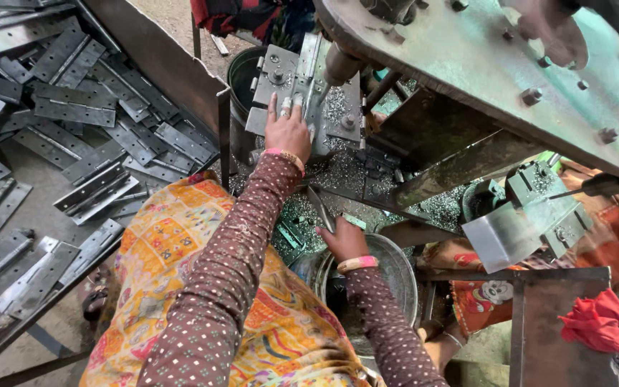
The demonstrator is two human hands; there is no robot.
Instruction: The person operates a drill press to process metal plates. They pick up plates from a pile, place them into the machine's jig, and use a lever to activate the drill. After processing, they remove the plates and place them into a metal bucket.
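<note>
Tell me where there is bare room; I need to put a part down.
Bare concrete floor shows among the loose hinge plates at left. The press bed under the left hand is crowded with punchings, as is the area around the right hand.

Hinge pile [73,107] left of the press die [302,86], bowl [388,276] below.
</note>
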